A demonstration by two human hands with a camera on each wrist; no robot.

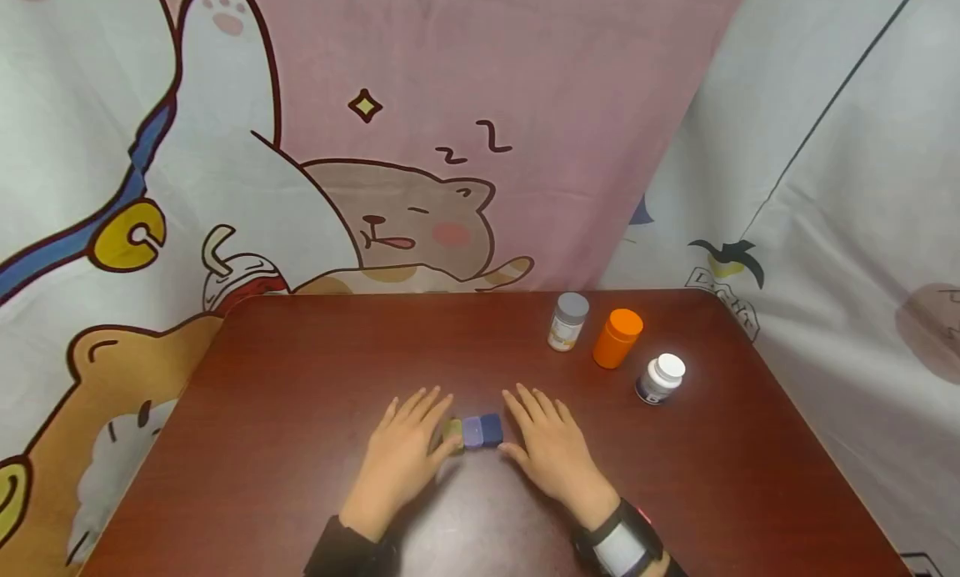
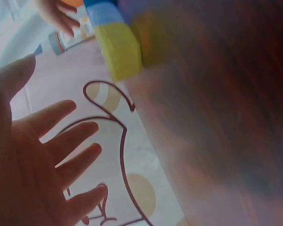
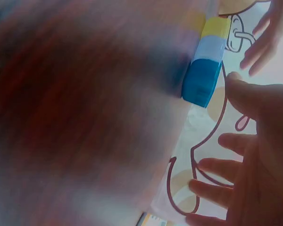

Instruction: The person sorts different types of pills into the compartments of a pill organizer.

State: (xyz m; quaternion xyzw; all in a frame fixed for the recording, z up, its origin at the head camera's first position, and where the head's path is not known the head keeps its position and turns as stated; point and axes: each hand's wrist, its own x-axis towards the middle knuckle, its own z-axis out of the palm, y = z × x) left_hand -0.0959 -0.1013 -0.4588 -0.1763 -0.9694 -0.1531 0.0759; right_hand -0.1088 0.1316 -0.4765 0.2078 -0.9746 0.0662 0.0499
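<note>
The dark band (image 1: 622, 544) on my right wrist, with its pale plate, sits closest to view. Behind everything hangs a big printed cloth (image 1: 600, 77), and in front of it spreads the reddish-brown table (image 1: 315, 352), smooth enough to throw back a sheen.

On either side of the table's middle I have my left hand (image 1: 400, 448) and my right hand (image 1: 553, 448), palms facing inward, fingers straight and spread apart, gripping nothing. The wrist views show a gap between each thumb and the blocks.

To the right, toward the far side, stand a grey-capped bottle (image 1: 567, 321), an orange bottle (image 1: 618, 338) and a white bottle (image 1: 661, 379), all upright.

Smallest are the blocks between my hands, in one short row: the yellow-green block (image 1: 454, 428) by my left thumb, the lilac block (image 1: 472, 432) in the middle, the dark blue block (image 1: 491, 429) by my right.

I'd judge them light and stiff, hardly fragile, and their smooth faces apt to slide on this polish. One alone suits a thumb-and-finger pinch on its near and far faces; the whole row wants level, even pressure on the two outer ends, or the middle might buckle out.
</note>
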